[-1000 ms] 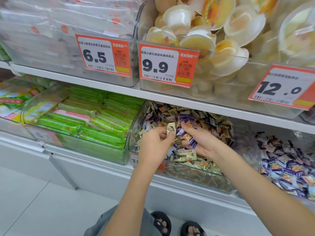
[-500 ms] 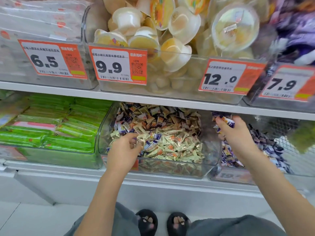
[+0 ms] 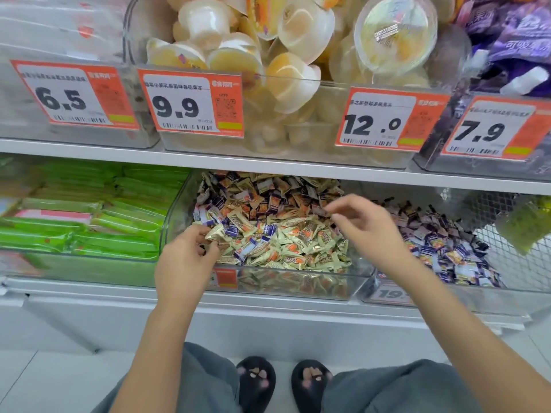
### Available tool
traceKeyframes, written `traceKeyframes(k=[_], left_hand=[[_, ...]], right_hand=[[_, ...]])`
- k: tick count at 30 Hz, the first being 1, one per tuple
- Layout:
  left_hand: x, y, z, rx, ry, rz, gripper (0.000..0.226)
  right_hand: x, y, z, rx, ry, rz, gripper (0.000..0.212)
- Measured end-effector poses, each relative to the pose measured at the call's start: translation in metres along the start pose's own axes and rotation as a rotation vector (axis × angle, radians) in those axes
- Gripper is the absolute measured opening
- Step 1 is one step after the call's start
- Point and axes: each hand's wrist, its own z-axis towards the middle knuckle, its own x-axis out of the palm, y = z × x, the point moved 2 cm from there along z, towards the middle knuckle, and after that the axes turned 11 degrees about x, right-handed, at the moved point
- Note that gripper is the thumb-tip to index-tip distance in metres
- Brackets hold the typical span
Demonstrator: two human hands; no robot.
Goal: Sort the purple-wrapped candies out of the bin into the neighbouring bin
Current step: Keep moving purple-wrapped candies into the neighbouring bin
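Purple-wrapped candies lie scattered through the mixed bin, the clear bin I take as my landmark, mostly toward its back and left, with a few showing among the gold-wrapped candies that fill its front. The neighbouring bin, touching the mixed bin's right wall, already holds a heap of purple wrappers.

I read this as the picking step, not the dropping one. My right hand hovers above the right half of the mixed bin, thumb and forefinger brought near each other in a narrow pinch shape, the other fingers loosely curled. I see nothing between the fingertips, so I judge it empty and ready for the next pick. My left hand is at the front left corner of the mixed bin, fingers curled down into the wrappers. It looks to be grasping at a gold-wrapped piece or raking the pile, but I cannot tell whether it truly holds anything.

The next move calls for a fine pinch. The purple pieces are small and half buried, and the wrappers look slick and crinkly, so I would go for a twisted end that stands proud of the pile. The likely fault is lifting a gold neighbour along with it. Then the hand must clear the mixed bin's right wall before letting go.

Green packets fill the bin to the left of the mixed bin. Price tags hang on the shelf above it.
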Motion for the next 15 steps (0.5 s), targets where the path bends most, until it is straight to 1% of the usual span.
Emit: traceKeyframes(k=[3,4,7,9,11,13,15], left_hand=[[-0.001,0.002,0.002,-0.024,-0.015,0.028,0.009],[-0.002,0.004,0.002,-0.033,-0.034,0.029,0.008],[-0.004,0.006,0.001,-0.042,-0.043,0.006,0.010],[-0.003,0.007,0.000,-0.028,-0.012,-0.024,0.013],[-0.003,0.008,-0.001,0.001,0.038,-0.046,0.015],[-0.004,0.010,-0.001,0.040,0.086,-0.045,0.016],[-0.008,0.012,-0.001,0.069,0.077,-0.018,0.021]], right_hand=[[0.056,0.020,0.024,-0.094,0.292,-0.216,0.025],[0.073,0.023,0.033,-0.108,0.355,-0.296,0.028],[0.103,0.028,0.063,-0.070,0.455,-0.497,0.035],[0.112,0.026,0.077,-0.057,0.513,-0.667,0.034],[0.114,0.022,0.084,-0.047,0.573,-0.778,0.040],[0.112,0.015,0.086,-0.045,0.623,-0.786,0.040],[0.106,0.009,0.087,-0.033,0.636,-0.717,0.033]])
